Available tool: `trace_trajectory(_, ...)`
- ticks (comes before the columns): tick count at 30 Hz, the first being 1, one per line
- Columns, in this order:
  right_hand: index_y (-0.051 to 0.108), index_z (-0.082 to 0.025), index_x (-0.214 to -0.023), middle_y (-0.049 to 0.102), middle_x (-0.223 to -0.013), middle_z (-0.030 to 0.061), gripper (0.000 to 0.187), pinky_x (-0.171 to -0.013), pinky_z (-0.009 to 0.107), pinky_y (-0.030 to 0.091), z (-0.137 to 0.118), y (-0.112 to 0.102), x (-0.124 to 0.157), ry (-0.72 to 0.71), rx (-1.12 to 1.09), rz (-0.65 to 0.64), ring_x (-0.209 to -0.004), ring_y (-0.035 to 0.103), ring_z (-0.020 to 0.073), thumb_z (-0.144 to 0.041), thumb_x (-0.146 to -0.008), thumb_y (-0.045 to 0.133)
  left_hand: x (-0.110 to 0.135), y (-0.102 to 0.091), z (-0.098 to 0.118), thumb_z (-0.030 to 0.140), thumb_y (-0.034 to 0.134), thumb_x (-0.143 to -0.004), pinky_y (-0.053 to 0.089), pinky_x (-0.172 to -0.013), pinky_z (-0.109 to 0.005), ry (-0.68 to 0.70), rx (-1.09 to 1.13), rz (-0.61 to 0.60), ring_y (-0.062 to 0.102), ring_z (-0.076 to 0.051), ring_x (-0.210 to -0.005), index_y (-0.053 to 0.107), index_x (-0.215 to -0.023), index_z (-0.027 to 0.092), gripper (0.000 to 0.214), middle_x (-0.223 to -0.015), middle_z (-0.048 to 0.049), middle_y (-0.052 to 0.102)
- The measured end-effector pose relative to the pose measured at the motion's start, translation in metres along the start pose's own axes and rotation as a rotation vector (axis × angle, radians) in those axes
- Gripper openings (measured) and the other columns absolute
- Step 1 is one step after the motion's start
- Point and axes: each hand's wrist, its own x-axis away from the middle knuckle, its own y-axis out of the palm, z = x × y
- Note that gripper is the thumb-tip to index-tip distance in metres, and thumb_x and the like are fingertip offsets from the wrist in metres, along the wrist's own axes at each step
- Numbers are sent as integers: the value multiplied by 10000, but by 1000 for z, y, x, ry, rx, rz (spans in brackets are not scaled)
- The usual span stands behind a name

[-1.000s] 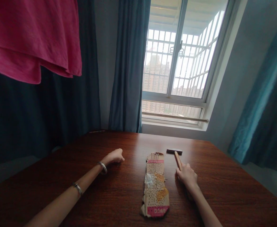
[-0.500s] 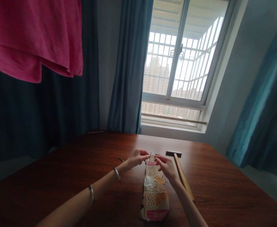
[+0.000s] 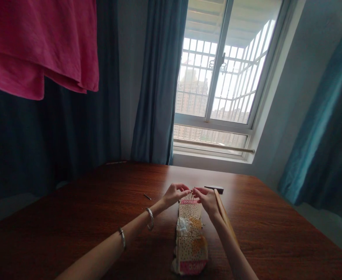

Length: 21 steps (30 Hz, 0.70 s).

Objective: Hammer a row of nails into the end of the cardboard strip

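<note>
A long, narrow block (image 3: 190, 249) wrapped in patterned paper and dotted with many small holes lies lengthwise in front of me. Several thin, dark nails (image 3: 188, 196) stand upright in a row at its far end. Above that row the fingertips of my left hand (image 3: 173, 195) and my right hand (image 3: 207, 199) meet, pinched at the top of a nail that they mostly hide. Just right of the block, partly behind my right wrist, lies a hammer (image 3: 223, 210) with a wooden handle and dark head.
One loose nail (image 3: 147, 196) lies on the brown wooden table (image 3: 100, 217), left of my left hand. Beyond the table's far edge are a blue curtain (image 3: 153, 97) and a barred window (image 3: 211, 77). A pink cloth (image 3: 42, 46) hangs at upper left.
My left hand has moved slightly right across the nails, and its fingertips now meet those of my right hand. Earlier the two hands were apart, with nails visible between them.
</note>
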Motion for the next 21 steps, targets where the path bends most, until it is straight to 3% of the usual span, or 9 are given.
trace_trajectory(3, 679, -94, -782, 682, -673, 110, 452, -418, 238, 457, 18, -12, -13, -4, 60, 97, -599, 625, 202, -513, -650, 573, -14, 0, -12, 347, 498, -711, 418, -603, -231, -73, 132, 158, 553, -136, -670, 650, -816, 126, 289, -749, -53, 637)
trace_trajectory(5, 672, -88, -786, 682, -680, 117, 455, -422, 250, 454, 30, -16, -17, -8, 92, 117, -603, 626, 212, -511, -653, 568, -24, 4, -20, 324, 474, -711, 432, -621, -234, -122, 263, 199, 562, -134, -691, 633, -848, 118, 294, -794, -65, 629)
trace_trajectory(12, 675, -112, -837, 689, -761, 114, 359, -575, 297, 501, 53, -12, -14, -85, 158, 65, -683, 634, 221, -420, -694, 561, -41, 34, -44, 371, 499, -710, 449, -684, -262, -156, 505, 101, 585, -158, -752, 607, -922, 94, 365, -785, -82, 614)
trace_trajectory(21, 681, -139, -821, 688, -744, 86, 271, -601, 298, 504, 62, -11, -15, -113, 253, 55, -678, 632, 209, -339, -728, 523, -40, 47, -65, 377, 553, -689, 413, -575, -224, -187, 365, 5, 567, -138, -654, 603, -922, 104, 363, -748, -56, 636)
